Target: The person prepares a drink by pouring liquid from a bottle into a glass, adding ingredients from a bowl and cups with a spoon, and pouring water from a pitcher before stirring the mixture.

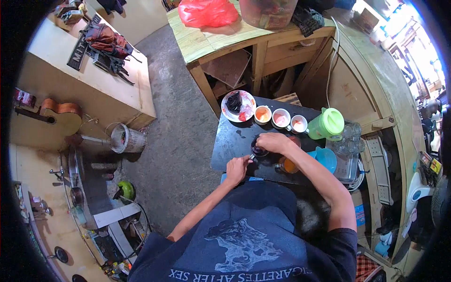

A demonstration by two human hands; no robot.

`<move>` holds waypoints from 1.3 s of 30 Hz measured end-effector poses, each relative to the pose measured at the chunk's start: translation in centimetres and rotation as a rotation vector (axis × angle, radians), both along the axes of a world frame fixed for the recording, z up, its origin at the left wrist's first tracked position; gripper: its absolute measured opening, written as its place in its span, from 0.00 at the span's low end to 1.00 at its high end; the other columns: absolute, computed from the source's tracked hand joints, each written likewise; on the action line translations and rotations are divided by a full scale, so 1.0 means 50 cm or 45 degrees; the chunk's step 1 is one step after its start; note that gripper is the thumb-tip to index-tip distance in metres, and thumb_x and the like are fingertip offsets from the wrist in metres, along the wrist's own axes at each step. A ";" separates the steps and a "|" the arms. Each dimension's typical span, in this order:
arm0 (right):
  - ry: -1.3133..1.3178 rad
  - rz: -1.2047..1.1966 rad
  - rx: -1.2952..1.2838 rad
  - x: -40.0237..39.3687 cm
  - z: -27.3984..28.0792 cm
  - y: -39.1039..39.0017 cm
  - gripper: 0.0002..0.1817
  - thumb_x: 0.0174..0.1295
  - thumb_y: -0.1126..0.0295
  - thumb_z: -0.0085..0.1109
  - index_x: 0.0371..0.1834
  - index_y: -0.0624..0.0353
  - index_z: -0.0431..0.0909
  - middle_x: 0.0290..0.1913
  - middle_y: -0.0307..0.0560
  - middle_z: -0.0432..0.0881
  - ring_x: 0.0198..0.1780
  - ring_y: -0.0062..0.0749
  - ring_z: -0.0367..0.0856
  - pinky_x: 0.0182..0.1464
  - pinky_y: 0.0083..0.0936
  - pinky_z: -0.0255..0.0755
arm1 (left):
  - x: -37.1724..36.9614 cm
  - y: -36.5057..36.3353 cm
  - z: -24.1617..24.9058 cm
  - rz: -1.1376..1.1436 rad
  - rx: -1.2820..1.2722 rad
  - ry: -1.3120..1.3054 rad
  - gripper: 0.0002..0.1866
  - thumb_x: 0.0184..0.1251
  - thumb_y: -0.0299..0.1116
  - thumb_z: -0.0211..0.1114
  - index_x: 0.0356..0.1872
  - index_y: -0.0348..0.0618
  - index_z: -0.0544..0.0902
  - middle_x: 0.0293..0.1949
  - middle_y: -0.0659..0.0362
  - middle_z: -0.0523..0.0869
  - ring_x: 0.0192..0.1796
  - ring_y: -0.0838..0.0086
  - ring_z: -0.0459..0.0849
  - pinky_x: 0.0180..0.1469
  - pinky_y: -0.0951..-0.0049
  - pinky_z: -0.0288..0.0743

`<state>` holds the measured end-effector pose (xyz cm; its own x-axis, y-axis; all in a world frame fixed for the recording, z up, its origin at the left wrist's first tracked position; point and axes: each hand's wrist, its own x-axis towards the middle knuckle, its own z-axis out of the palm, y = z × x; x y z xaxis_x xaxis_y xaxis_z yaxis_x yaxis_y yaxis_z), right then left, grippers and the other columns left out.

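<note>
My left hand [238, 169] is closed on the handle of a glass mug [256, 149] of dark liquid near the table's middle. Over the mug's mouth, my right hand [275, 142] has its fingers pinched together; whatever they grip is hidden. Under my right forearm stand a mug of orange drink [286, 165] and a partly covered reddish one [295, 140]. Behind my hands are three white cups [281, 118] with orange or pink contents. Left of these cups lies a plate [226, 113] bearing a black plastic bag and pink-red scraps.
A green lidded pitcher [322, 126], a blue plastic jug [326, 160] and several upturned glasses [350, 140] on a tray occupy the dark table's [225, 150] right side. Beyond it, a wooden counter [206, 44] holds a red plastic bag [206, 13]. A bucket [126, 139] stands at left.
</note>
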<state>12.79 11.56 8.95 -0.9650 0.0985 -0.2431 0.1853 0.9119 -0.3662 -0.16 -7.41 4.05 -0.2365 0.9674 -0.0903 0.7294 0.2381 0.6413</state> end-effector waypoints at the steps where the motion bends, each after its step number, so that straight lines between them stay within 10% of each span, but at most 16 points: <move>1: -0.065 0.005 0.004 -0.012 0.013 0.000 0.09 0.58 0.72 0.53 0.33 0.61 0.84 0.41 0.55 0.86 0.47 0.47 0.86 0.48 0.39 0.80 | -0.001 0.001 -0.003 -0.002 -0.008 0.010 0.12 0.63 0.27 0.61 0.44 0.50 0.89 0.25 0.42 0.83 0.31 0.46 0.85 0.32 0.51 0.75; 17: 0.167 -0.073 -0.059 -0.001 -0.051 0.003 0.11 0.61 0.69 0.51 0.33 0.62 0.83 0.39 0.58 0.84 0.44 0.51 0.85 0.44 0.43 0.77 | -0.004 0.000 -0.010 0.027 0.042 -0.067 0.08 0.66 0.38 0.65 0.41 0.51 0.88 0.24 0.44 0.83 0.30 0.47 0.85 0.31 0.51 0.74; 23: -0.018 -0.290 -0.369 -0.004 0.004 0.012 0.07 0.45 0.83 0.60 0.30 0.66 0.80 0.34 0.57 0.84 0.39 0.54 0.84 0.41 0.41 0.76 | -0.006 -0.002 -0.024 0.016 0.007 -0.058 0.13 0.63 0.28 0.62 0.46 0.51 0.88 0.23 0.44 0.82 0.30 0.47 0.84 0.32 0.53 0.74; 39: 0.461 -0.814 -0.492 0.029 -0.027 -0.051 0.08 0.56 0.74 0.59 0.34 0.67 0.84 0.34 0.64 0.84 0.37 0.55 0.85 0.42 0.42 0.78 | -0.008 0.003 -0.010 0.011 -0.064 -0.089 0.10 0.65 0.35 0.66 0.46 0.50 0.88 0.25 0.45 0.83 0.30 0.50 0.85 0.32 0.55 0.74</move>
